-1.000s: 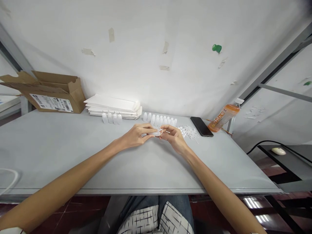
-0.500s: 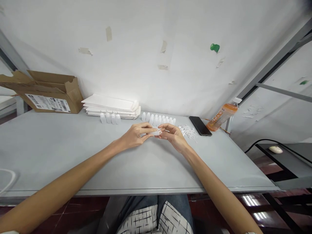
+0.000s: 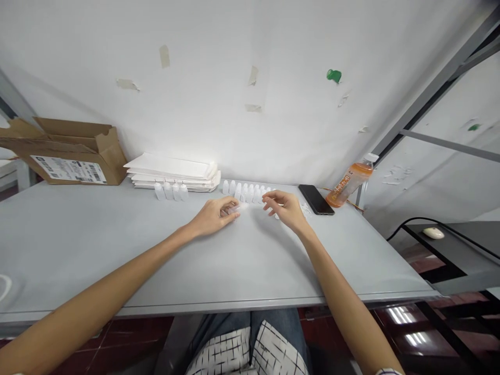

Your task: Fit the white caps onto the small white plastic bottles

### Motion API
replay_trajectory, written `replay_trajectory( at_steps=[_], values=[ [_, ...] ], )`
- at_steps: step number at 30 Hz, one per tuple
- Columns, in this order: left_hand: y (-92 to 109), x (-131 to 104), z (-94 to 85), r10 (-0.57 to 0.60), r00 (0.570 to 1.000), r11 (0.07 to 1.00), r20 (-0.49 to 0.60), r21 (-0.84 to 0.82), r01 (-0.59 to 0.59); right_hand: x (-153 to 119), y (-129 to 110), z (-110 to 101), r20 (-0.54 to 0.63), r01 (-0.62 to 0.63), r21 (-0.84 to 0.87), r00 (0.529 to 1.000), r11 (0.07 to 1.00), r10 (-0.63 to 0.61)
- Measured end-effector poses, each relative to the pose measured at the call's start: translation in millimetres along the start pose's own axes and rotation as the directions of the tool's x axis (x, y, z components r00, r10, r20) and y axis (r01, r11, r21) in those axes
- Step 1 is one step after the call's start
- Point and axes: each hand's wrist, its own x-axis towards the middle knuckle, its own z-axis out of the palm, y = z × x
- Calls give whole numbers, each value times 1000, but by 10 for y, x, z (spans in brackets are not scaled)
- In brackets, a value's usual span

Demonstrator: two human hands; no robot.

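Observation:
My left hand (image 3: 213, 215) is closed around a small translucent squeeze bottle (image 3: 233, 209), its tip pointing right. My right hand (image 3: 284, 208) hovers to the right of it, fingers bent and apart, with nothing visible in them. Just behind both hands stand several similar small bottles (image 3: 250, 192) in rows, some hidden by the right fingers. Farther left, a few bottles with thin needle tips (image 3: 171, 191) stand together. A pile of small white plastic pieces (image 3: 307, 210) lies beyond my right hand, mostly covered by it.
A stack of white flat sheets (image 3: 172, 169) and an open cardboard box (image 3: 78, 156) sit at the back left of the grey table (image 3: 234, 265). At the right lie a black phone (image 3: 316, 199) and a leaning orange drink bottle (image 3: 349, 183). A white wall rises behind.
My right hand has let go of the small bottle and moved right, its fingers parting. My left hand keeps the bottle and has shifted slightly left. The view has turned a little.

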Motion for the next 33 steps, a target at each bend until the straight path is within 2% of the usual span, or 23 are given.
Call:
replay_trajectory(
  at_steps=[3,5,8,13,20,26,30,33],
  values=[
    [-1,-4,17,-40,999,989,34,-140,44,46,56,-178,-116,52,-234,990,971,-81],
    [-3,-10,25,-51,997,980,61,-188,62,64,79,-323,-134,65,-441,981,895,-138],
    [-11,-15,33,-56,996,981,71,-182,69,63,95,-552,-73,-5,-578,996,816,-45],
    [-41,-20,51,-74,994,981,79,-174,86,30,103,-762,25,-64,-618,995,784,100],
    [-71,-27,87,-77,991,971,114,-219,100,24,93,-685,136,-52,-661,973,748,188],
    [-64,-23,104,-152,974,912,168,-355,204,17,108,-673,169,-51,-674,960,737,221],
    [-34,-10,93,-199,964,830,177,-493,262,-12,0,-689,167,-68,-583,965,810,201],
    [-15,-1,94,-204,957,749,205,-597,287,-39,-115,-622,176,-109,-333,969,937,175]
  ],
)
